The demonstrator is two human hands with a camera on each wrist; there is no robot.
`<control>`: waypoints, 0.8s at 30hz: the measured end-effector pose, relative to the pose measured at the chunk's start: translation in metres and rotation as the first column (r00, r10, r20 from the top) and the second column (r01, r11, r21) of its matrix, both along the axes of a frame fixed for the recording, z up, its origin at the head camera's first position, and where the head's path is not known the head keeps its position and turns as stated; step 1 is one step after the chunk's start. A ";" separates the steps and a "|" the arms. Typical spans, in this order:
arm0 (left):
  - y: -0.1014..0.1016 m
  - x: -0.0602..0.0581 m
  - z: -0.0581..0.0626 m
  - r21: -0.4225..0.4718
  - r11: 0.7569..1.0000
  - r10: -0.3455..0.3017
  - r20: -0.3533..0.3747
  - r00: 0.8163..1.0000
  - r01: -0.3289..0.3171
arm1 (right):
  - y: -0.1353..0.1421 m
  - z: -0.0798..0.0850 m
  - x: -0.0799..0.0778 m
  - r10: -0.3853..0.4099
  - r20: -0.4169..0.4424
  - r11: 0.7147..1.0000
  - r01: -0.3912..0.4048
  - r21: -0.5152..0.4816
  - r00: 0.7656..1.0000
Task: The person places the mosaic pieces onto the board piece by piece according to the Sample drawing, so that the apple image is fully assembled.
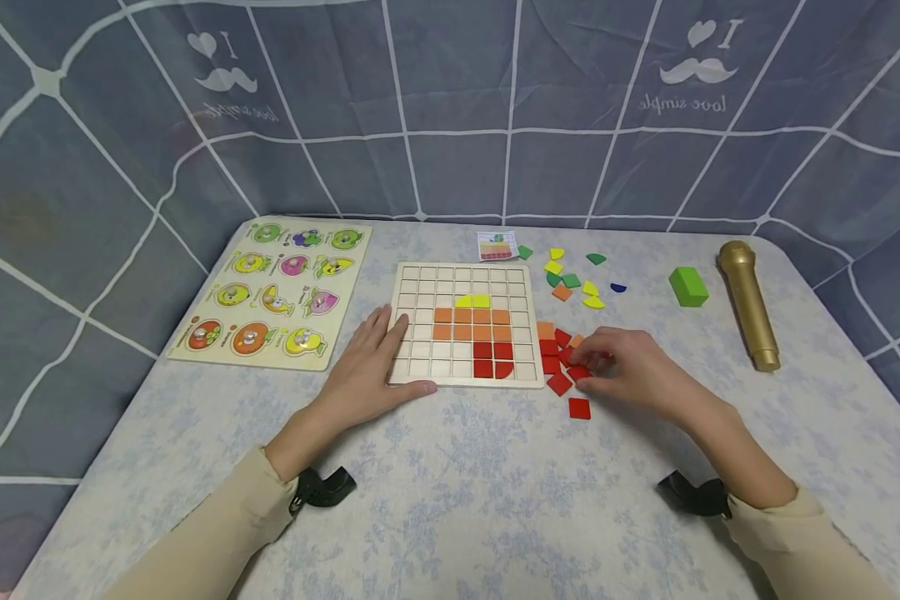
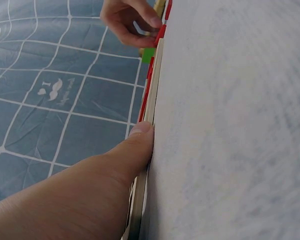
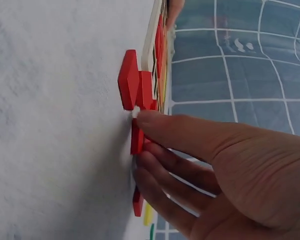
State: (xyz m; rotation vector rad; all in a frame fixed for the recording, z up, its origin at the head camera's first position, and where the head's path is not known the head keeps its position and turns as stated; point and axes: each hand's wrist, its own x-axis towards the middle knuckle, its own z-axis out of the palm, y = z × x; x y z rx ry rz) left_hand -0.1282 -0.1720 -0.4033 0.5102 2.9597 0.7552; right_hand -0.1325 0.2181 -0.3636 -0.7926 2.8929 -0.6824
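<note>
A pale wooden grid board (image 1: 450, 277) lies flat on the table, partly filled with yellow, orange and red pieces. On its left edge rests my left hand (image 1: 366, 367), fingers stretched out and the thumb along the near edge. In the left wrist view that thumb (image 2: 135, 137) touches the board's side. Right of the board, my right hand (image 1: 633, 367) is over a cluster of red square tiles (image 1: 551, 364). Its thumb and fingers pinch one red tile (image 3: 137, 137), low at the tabletop. The fingers' far side is hidden in the head view.
A small picture card (image 1: 497, 246) is behind the board, with green and yellow pieces (image 1: 553, 267) scattered beside it. A fruit puzzle board (image 1: 311, 287) lies left. A green block (image 1: 688, 287) and a gold microphone-shaped object (image 1: 750, 308) are at the right.
</note>
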 end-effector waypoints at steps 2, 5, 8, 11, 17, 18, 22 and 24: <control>0.000 0.000 0.000 -0.001 1.000 0.001 0.004 1.000 -0.001 | 0.001 0.002 0.000 0.008 0.026 1.000 -0.009 0.010 1.000; 0.000 0.000 0.000 -0.001 1.000 -0.001 0.002 1.000 0.001 | 0.002 0.003 0.000 0.024 0.062 0.999 -0.025 0.022 0.998; 0.000 0.000 0.000 -0.004 1.000 -0.005 -0.005 1.000 0.005 | 0.003 0.003 -0.002 0.036 0.074 0.999 -0.038 0.031 0.997; 0.000 0.000 -0.001 -0.007 1.000 -0.006 -0.007 1.000 0.006 | 0.005 0.002 -0.004 0.041 0.062 0.998 -0.044 0.050 0.997; 0.002 -0.001 -0.002 -0.006 1.000 -0.013 0.000 1.000 0.013 | 0.007 0.002 -0.004 0.032 0.016 0.998 -0.033 0.062 0.999; 0.002 -0.001 -0.002 -0.005 1.000 -0.013 0.000 1.000 0.013 | 0.006 0.002 -0.004 0.028 0.006 0.998 -0.028 0.060 1.000; 0.001 -0.001 -0.002 -0.009 1.000 -0.004 0.002 1.000 0.004 | -0.005 0.006 -0.006 0.039 -0.019 0.999 -0.038 0.029 0.999; 0.000 0.000 -0.001 -0.009 1.000 -0.002 0.000 1.000 0.002 | -0.016 0.007 -0.008 0.062 -0.030 0.998 -0.062 0.010 0.998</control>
